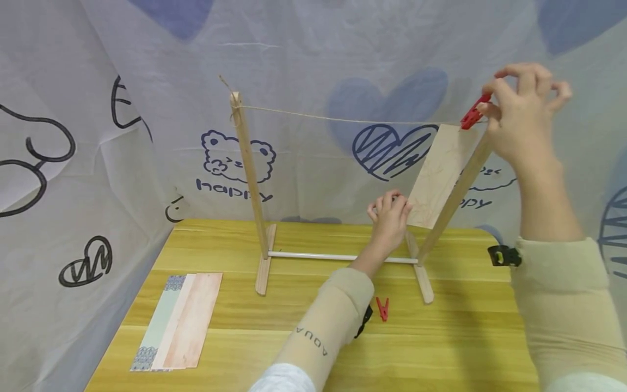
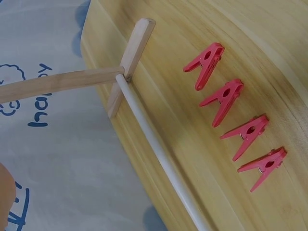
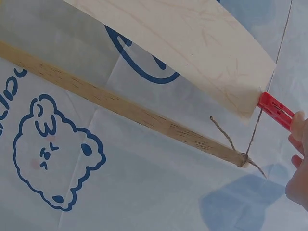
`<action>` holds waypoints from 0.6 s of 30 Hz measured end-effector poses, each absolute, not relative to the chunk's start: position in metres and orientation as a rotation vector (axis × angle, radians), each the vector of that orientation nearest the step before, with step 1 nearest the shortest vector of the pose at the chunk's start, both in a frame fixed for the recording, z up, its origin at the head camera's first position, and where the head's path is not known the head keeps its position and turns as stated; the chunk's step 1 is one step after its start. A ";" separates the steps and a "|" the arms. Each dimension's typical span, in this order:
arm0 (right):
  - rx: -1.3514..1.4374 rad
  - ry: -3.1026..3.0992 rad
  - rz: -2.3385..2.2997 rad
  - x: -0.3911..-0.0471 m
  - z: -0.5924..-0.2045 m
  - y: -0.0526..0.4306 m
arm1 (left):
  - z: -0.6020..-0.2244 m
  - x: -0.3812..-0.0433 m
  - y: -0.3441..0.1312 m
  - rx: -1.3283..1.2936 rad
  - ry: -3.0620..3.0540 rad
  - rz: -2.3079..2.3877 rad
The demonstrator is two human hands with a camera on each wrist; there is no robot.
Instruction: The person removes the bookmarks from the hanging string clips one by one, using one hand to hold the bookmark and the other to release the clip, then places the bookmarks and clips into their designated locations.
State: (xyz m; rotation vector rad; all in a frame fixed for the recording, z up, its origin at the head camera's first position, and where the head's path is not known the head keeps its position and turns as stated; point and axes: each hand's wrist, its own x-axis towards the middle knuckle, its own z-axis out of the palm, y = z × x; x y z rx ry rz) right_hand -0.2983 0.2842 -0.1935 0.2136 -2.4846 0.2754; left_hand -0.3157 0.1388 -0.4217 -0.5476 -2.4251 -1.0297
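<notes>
My right hand (image 1: pixel 524 111) pinches a red clothespin (image 1: pixel 474 113) at the top corner of a pale wood-patterned paper strip (image 1: pixel 436 174). In the right wrist view, the clothespin (image 3: pixel 275 109) meets the strip (image 3: pixel 211 53) at the string (image 3: pixel 282 43). The strip hangs down beside the right post. By its lower left edge is my left hand (image 1: pixel 391 218), fingers loosely bent; whether they touch the paper is unclear. Only a sliver of the left hand (image 2: pixel 6 195) shows in the left wrist view. Several red clothespins (image 2: pixel 250 134) lie in a row on the table.
The string (image 1: pixel 318 115) runs between two wooden posts (image 1: pixel 250 174) joined low down by a white rod (image 1: pixel 313 255). Overlapping paper strips (image 1: pixel 188 321) lie at the table's left. A printed cloth (image 1: pixel 303 65) hangs behind the table (image 1: pixel 235 348).
</notes>
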 end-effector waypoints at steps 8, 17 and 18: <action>0.223 -2.441 0.266 -0.292 -0.190 0.283 | -0.422 -0.313 0.138 -0.555 -2.435 -1.057; 0.274 -2.346 0.234 -0.284 -0.190 0.282 | -0.424 -0.309 0.134 -0.573 -2.404 -1.095; 0.278 -2.339 0.233 -0.284 -0.190 0.283 | -0.424 -0.309 0.133 -0.575 -2.398 -1.093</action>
